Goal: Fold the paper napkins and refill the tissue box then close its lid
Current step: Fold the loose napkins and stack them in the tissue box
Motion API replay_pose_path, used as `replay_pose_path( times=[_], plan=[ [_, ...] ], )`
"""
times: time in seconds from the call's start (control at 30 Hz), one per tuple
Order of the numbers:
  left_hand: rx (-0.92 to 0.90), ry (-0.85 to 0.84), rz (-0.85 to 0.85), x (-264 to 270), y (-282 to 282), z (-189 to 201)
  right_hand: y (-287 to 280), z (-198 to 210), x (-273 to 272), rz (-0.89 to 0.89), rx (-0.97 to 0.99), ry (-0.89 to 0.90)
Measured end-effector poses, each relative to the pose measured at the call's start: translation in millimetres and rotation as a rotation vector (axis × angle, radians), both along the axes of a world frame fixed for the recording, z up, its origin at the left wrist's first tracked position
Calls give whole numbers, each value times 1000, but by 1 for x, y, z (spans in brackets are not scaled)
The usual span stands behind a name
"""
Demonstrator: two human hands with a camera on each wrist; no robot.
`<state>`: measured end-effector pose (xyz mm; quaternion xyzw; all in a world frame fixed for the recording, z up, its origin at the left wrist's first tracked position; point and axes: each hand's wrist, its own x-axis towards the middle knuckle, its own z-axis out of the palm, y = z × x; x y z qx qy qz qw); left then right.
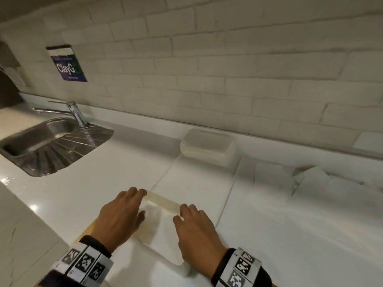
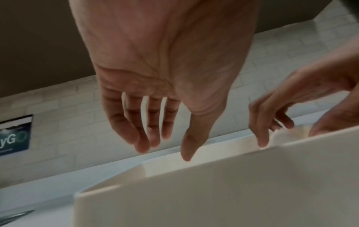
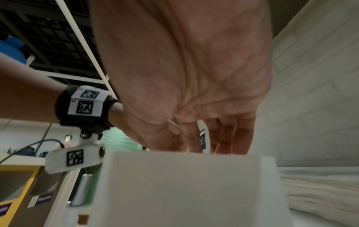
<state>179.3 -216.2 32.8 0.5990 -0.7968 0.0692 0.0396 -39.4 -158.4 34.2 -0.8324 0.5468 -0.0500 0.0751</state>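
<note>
Reading the wall sign [image 1: 66, 66], we made out "ClayG"; the rest was illegible. Both hands hovered palm-down over the open tissue box [image 1: 163, 230] on the white counter [image 1: 269, 235], left hand [image 1: 120, 218] and right hand [image 1: 196, 226] with fingers relaxed, gripping nothing, fingertips at its far rim.

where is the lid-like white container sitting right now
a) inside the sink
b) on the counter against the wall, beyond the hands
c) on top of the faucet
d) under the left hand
b: in the head view the white container rests on the counter by the tiled wall, beyond both hands and to the right of the sink.
</note>
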Motion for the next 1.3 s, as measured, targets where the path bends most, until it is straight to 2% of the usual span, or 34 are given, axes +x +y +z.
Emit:
replay_pose_path(
  times=[0.1, 0.17, 0.27, 0.33, 0.4, 0.5, 0.57, 0.67, 0.73, 0.87, 1.0, 1.13, 1.23, 1.3],
  plan=[
    [267, 58, -53, -6, -2, -8, 12, 6, -26, -10, -49, -149],
    [457, 36, -81, -11, -3, -11, 22, 12, -56, -37, -72, -207],
    [606, 8, -62, -14, -10, 2, 44, 16, -121, -80, -49, -276],
    [578, 40, -35, -20, -17, 23, 65, 13, -175, -157, -63, -294],
    [462, 95, -55, -41, -23, 49, 86, 7, -230, -261, -71, -292],
    [314, 225, -168, -121, -16, 84, 122, 3, -304, -398, -62, -277],
    [294, 309, -324, -209, -4, 93, 154, 2, -347, -473, -43, -263],
    [331, 314, -553, -341, 16, 79, 195, 0, -394, -545, -3, -236],
    [327, 288, -692, -422, 23, 52, 216, -2, -418, -558, 21, -225],
    [342, 187, -772, -545, 32, -18, 252, -5, -454, -580, 53, -223],
    [298, -6, -778, -589, 52, -63, 281, -10, -475, -604, 82, -225],
    [147, -46, -750, -596, 56, -69, 293, -17, -487, -621, 76, -244],
    [96, 44, -733, -594, 57, -61, 292, -23, -490, -620, 69, -234],
    [138, 243, -691, -593, 61, -47, 291, -25, -490, -630, 27, -278]
  ],
)
